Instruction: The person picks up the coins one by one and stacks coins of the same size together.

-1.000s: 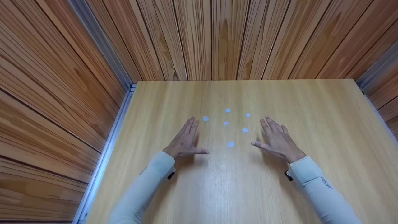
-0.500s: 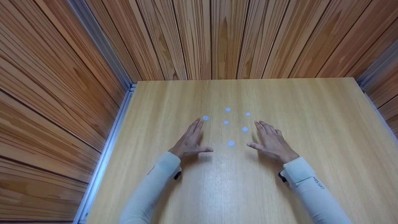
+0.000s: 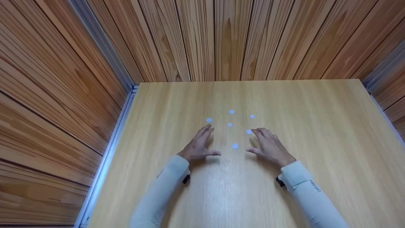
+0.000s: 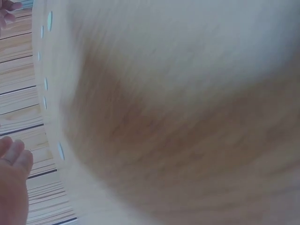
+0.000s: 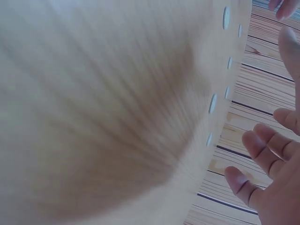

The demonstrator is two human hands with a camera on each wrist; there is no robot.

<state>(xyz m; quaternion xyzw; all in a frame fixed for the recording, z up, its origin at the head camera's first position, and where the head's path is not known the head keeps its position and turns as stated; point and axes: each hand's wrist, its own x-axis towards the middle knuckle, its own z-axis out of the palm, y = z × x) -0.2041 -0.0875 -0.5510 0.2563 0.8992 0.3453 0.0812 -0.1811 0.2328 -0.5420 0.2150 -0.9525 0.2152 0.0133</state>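
Several small, flat, pale blue round discs lie spread on the wooden table (image 3: 316, 126). My left hand (image 3: 198, 145) is held over the table with nothing in it, thumb stretched inward and fingertips just below the leftmost disc (image 3: 208, 120). Opposite it, my right hand (image 3: 271, 148) holds nothing, its index fingertip right at the edge of the right-hand disc (image 3: 248, 132). Between the two thumbs, slightly farther off, is the nearest disc (image 3: 235, 146). The right wrist view shows the right hand's spread, slightly bent fingers (image 5: 267, 150) beside the row of discs.
Wood-plank panels (image 3: 227, 41) rise behind the table and on both sides. A metal rail (image 3: 109, 152) runs along the table's left edge. Each pale sleeve (image 3: 163, 190) has a small dark device at the wrist, and both hands cast shadows on the tabletop.
Both hands have moved inward, toward each other, and slightly back toward the body. The right fingertips have come up to the right-hand disc. The discs stay where they were.
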